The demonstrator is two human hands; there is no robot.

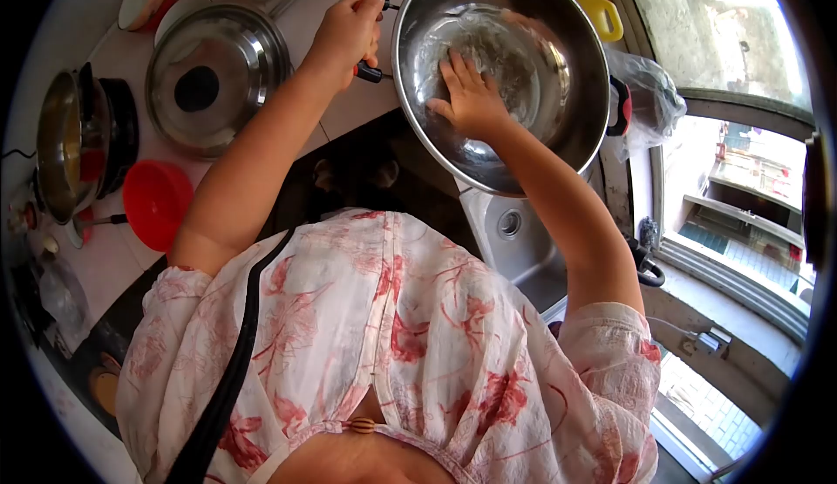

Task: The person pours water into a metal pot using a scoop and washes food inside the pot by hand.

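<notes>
A large steel pan point(558, 139) with black and red handles is tilted above the sink, with some clear water inside it. My left hand point(350, 32) is closed around the pan's handle at its left side. Inside the pan, my right hand point(471, 100) lies with its fingers spread against the inner surface, palm down and holding nothing. The pan's opposite handle point(621, 105) is free at the right.
Below the pan is a metal sink point(551, 266). On the left counter are a steel lid point(240, 48), a red bowl point(158, 205), and another pan point(61, 148). A yellow jug point(595, 3) and plastic bag point(649, 92) sit near the window.
</notes>
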